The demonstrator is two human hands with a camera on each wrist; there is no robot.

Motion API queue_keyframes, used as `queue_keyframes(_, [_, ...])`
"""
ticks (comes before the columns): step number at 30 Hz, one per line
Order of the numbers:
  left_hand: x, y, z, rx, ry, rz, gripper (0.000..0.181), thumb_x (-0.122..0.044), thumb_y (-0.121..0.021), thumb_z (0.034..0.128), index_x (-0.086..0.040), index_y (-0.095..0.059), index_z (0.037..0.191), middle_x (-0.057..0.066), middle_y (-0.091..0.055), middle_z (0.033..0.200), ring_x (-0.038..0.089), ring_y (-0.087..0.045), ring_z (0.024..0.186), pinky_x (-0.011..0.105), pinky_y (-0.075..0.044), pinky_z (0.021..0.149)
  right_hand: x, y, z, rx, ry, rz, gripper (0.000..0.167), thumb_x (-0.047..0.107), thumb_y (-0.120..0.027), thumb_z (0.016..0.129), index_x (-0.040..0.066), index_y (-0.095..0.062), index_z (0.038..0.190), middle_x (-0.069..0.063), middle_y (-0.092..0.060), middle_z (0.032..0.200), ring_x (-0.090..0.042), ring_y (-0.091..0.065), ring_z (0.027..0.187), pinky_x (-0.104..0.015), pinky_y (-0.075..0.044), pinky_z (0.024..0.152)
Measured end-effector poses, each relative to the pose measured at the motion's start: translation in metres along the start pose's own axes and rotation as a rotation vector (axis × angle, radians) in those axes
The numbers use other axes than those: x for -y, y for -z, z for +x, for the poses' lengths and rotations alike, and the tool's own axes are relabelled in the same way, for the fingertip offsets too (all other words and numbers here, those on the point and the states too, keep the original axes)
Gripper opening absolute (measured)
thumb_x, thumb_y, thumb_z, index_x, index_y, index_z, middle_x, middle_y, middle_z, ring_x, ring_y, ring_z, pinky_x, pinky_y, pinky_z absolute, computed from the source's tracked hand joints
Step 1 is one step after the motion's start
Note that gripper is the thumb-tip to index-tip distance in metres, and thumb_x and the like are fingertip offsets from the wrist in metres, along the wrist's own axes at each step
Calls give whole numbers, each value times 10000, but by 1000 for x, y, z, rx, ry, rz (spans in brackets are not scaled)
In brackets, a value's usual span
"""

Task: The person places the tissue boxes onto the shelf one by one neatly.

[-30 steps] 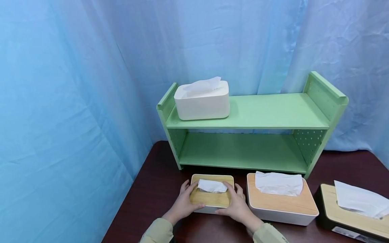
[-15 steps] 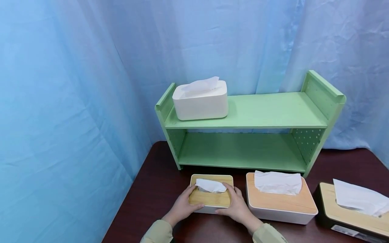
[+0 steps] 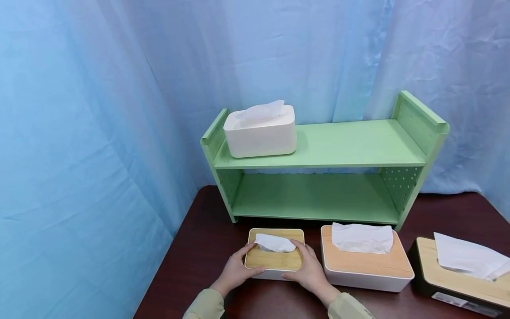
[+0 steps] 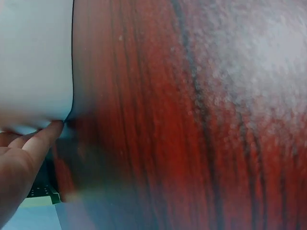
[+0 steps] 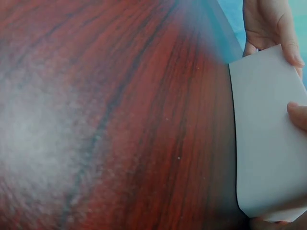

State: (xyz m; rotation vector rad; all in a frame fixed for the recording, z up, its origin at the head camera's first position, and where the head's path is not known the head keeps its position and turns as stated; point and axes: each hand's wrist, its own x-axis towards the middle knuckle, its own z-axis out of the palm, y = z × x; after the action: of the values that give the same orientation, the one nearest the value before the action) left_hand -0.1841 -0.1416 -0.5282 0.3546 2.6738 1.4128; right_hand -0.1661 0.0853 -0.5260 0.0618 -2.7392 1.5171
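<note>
A small tissue box (image 3: 275,275) with a bamboo-coloured lid and white sides stands on the dark table, a white tissue (image 3: 275,243) poking from its slot. My left hand (image 3: 235,271) grips its left end, the thumb at the front and the fingers along the side. At the opposite end my right hand (image 3: 308,270) holds it the same way, thumb on the front wall. The right wrist view shows the white front wall (image 5: 264,134) between both hands. In the left wrist view, fingers (image 4: 43,139) reach low at the box's corner, close to the tabletop.
Behind the box stands a green two-tier shelf (image 3: 318,195), with a white tissue box (image 3: 260,139) on its upper left. To the right are a larger wood-topped tissue box (image 3: 366,281) and a black-sided one (image 3: 462,288). Blue curtains (image 3: 99,133) hang around the table (image 3: 179,266).
The fingers of both hands have drawn in against the small tissue box's ends. The box stays in place on the table, while the whole head view shifts slightly.
</note>
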Motion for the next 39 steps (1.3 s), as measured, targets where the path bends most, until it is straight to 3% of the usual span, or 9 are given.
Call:
queue_keyframes(14, [-2,7,0,-53,-9,-27,783,-302,-837,707,0,-502,1347,229,-499,1366,364,-461,1272,507,-394,1020,7,-5,2,-37,-4,-11,890,232,-915,548,104,-506,1327,-336,-386,1407,-520,-419,1242,-577,-416,948])
queue_keyframes(19, [-11,17,-3,-84,-10,-21,789,-342,-831,707,-3,-509,1343,224,-508,1359,366,-481,1255,502,-422,996,14,-2,4,-43,15,25,881,278,-915,559,124,-516,1328,-292,-431,1399,-463,-404,1289,-541,-421,966])
queue_keyframes(24, [-22,29,-6,-122,-12,9,780,-331,-840,695,-3,-526,1329,227,-522,1345,361,-496,1242,502,-427,992,25,2,5,-62,52,38,863,296,-921,546,144,-539,1305,-162,-564,1314,-308,-598,1055,-395,-479,824])
queue_keyframes(28, [-31,36,-6,-147,-29,16,765,-305,-849,686,-9,-537,1319,221,-531,1338,346,-493,1252,494,-422,1003,34,8,7,-76,64,60,854,283,-927,536,171,-549,1293,-64,-620,1231,-188,-591,902,-314,-455,748])
queue_keyframes(35, [-47,43,-8,-203,-92,36,746,-288,-864,668,-10,-563,1292,197,-567,1305,296,-552,1197,437,-474,955,48,23,7,-61,82,60,883,296,-919,554,175,-524,1334,-195,-438,1435,-288,-582,1107,-390,-470,857])
queue_keyframes(39, [-58,44,-8,-227,-117,33,745,-303,-867,663,-13,-574,1283,198,-573,1298,270,-575,1169,344,-510,900,55,37,7,-23,67,91,876,326,-911,572,227,-506,1343,-149,-511,1380,-249,-599,1053,-371,-478,836])
